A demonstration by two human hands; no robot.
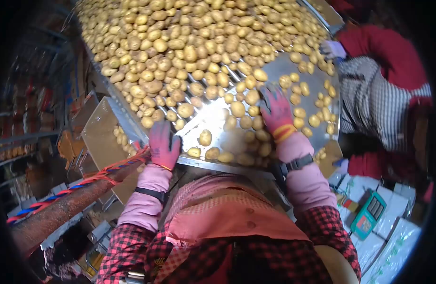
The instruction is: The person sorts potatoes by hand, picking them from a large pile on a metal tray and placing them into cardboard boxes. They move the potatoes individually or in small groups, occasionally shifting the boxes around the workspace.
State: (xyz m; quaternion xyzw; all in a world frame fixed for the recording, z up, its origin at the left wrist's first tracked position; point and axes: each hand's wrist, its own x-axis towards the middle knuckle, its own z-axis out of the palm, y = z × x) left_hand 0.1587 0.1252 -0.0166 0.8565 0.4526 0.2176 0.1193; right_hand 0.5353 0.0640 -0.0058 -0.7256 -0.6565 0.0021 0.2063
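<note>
Reference: the metal surface [204, 117]. Potatoes [189, 53] are piled densely over its far portion, sparser toward its near edge. The left hand [163, 146] is at its near-left corner; whether clenched or released cannot be told. The right hand [277, 111], apparently released, has fingers spread beside potatoes right of its centre.

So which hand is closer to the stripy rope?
The left one. The left hand is right beside the rope; the right hand is farther away, over among the potatoes.
</note>
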